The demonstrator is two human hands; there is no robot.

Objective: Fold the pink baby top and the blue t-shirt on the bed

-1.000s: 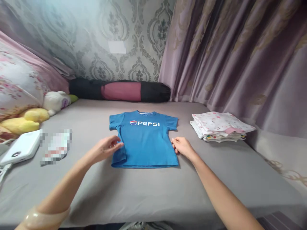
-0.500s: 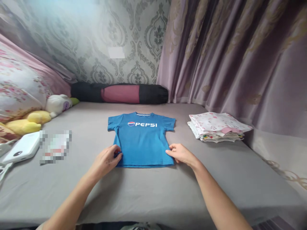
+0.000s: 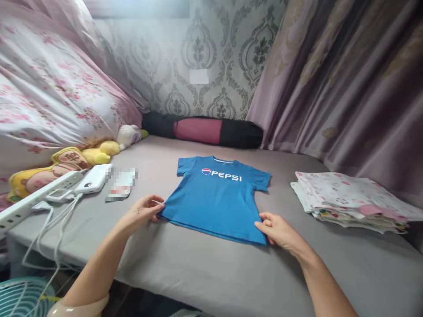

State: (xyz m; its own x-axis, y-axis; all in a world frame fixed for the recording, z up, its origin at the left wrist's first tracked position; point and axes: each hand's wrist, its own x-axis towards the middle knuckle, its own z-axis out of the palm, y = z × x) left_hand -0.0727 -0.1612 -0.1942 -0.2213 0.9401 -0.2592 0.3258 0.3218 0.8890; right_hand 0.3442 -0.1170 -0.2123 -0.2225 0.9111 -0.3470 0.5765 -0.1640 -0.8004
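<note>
A blue short-sleeved T-shirt (image 3: 214, 202) with a white PEPSI print lies spread front up on the grey bed sheet (image 3: 185, 268), its collar pointing away from me. My left hand (image 3: 145, 209) pinches the left hem corner between thumb and fingers. On the other side, my right hand (image 3: 276, 229) grips the right edge of the shirt just above the hem, thumb on top. The fingertips under the cloth are hidden.
A stack of folded patterned cloths (image 3: 350, 200) sits at the right. A power strip (image 3: 42, 200), white power bank (image 3: 94, 178), cables, a blurred packet (image 3: 121, 184) and plush toys (image 3: 95, 155) lie left. A long bolster (image 3: 198, 130) lines the wall.
The view has turned left, so things appear farther right. My left hand has drawn the left hem corner outward, and the hem looks wider and flatter. My right hand keeps its hold.
</note>
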